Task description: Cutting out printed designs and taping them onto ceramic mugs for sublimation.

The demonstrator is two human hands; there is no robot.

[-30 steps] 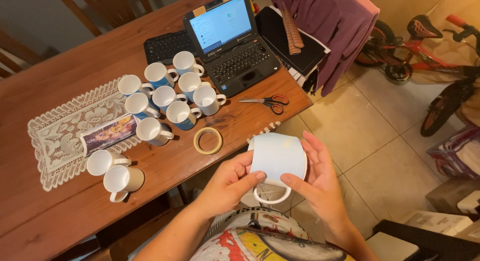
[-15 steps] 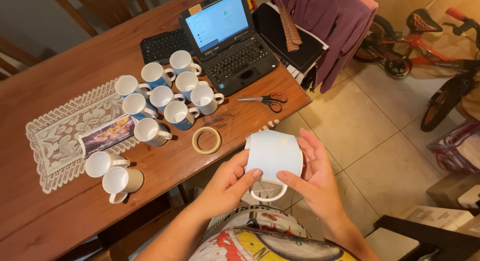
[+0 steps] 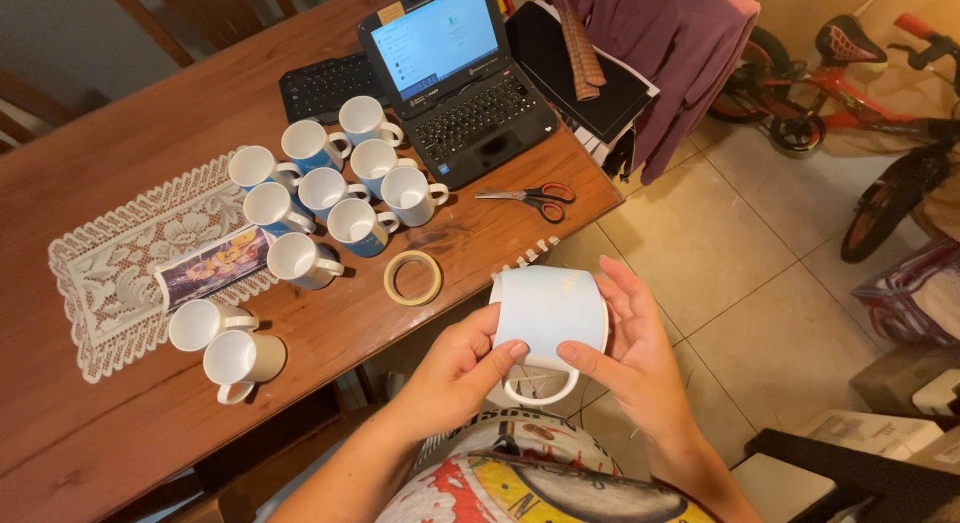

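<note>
Holding a white mug [image 3: 548, 313] in both hands, a seated person keeps it above the lap, just off the near edge of a brown wooden table [image 3: 120, 433]. The left hand [image 3: 462, 365] is clamped on the mug's left side, fingertips pressed on the wall; the right hand [image 3: 632, 351] cups the right side, thumb by the handle, which points down toward the person. A pale blue sheet seems to wrap the mug's body.

On the table, a cluster of white mugs [image 3: 330, 183], some with blue sides, stands near the middle, partly on a cream lace runner [image 3: 110, 273]. Two more white mugs [image 3: 225, 343] lie close to the near edge. A long printed strip [image 3: 212, 269] rests on the runner. A roll of tan tape [image 3: 413, 278] lies flat between the mugs and the table's edge. Scissors with dark handles [image 3: 530, 197] lie beside an open black laptop [image 3: 455, 78], its screen lit. A separate black keyboard [image 3: 325, 83] sits to its left.

Beyond the table, a purple garment [image 3: 660, 53] hangs over a chair. The floor is beige tile [image 3: 740, 283], with a red child's bicycle [image 3: 850, 73] parked at the far right.
</note>
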